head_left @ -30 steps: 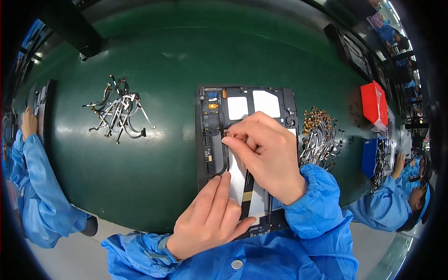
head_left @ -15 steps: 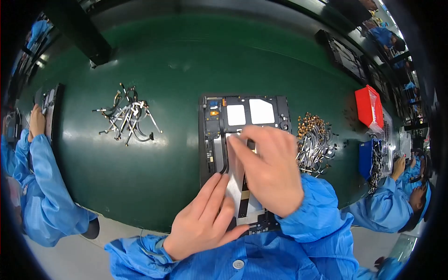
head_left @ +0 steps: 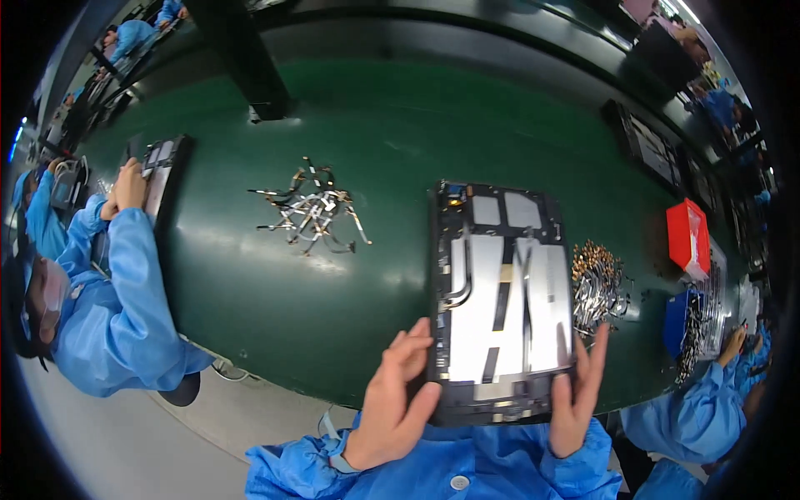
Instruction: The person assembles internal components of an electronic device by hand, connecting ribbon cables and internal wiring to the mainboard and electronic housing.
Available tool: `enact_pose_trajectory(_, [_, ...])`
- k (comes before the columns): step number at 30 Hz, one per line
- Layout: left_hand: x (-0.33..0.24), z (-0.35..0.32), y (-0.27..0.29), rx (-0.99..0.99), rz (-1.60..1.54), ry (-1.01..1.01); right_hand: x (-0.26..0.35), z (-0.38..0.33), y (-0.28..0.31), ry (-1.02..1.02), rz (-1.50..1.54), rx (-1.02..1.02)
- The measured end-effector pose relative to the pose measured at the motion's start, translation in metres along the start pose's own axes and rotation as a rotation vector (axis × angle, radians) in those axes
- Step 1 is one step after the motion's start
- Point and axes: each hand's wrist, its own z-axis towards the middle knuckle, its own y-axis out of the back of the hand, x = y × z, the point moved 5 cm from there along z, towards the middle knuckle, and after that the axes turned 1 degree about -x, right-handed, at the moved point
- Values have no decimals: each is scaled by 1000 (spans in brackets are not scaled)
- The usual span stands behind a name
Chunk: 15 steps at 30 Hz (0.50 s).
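Head view. Open tablet chassis [head_left: 500, 300], dark frame with silver plates and black flex strips inside, lay flat on green counter [head_left: 350, 125], near edge close to the body. Left hand [head_left: 396, 400] set against chassis's lower left edge, fingers [head_left: 414, 350] extended upward along the frame's side, thumb pressed to the bottom corner; sleeve blue, forearm entering from lower edge. Right hand [head_left: 577, 392] mirrored on lower right edge, fingers spread and laid along the frame's side, palm at the bottom corner. Both hands clasped chassis from its two sides, neither closed into a fist.

Loose heap of flex cables [head_left: 310, 212] lay on counter to the left of chassis, well apart. Pile of small metal parts [head_left: 596, 283] lay just beside chassis's right edge. Red bin [head_left: 689, 237] and blue bin [head_left: 687, 325] stood farther right. Co-worker in blue coat [head_left: 125, 317] at far left, one hand on a dark device [head_left: 162, 162].
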Motion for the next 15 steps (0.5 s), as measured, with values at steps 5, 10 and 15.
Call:
enact_pose_trajectory(5, [-21,36,19,56,-100,-58,42,52,22,-176,614,-47])
enact_pose_trajectory(10, [1,61,58,-192,1197,-427,30,134,31,-92,747,19])
enact_pose_trajectory(15, [20,56,60,-140,1165,-391,9,261,5,-60,801,-37])
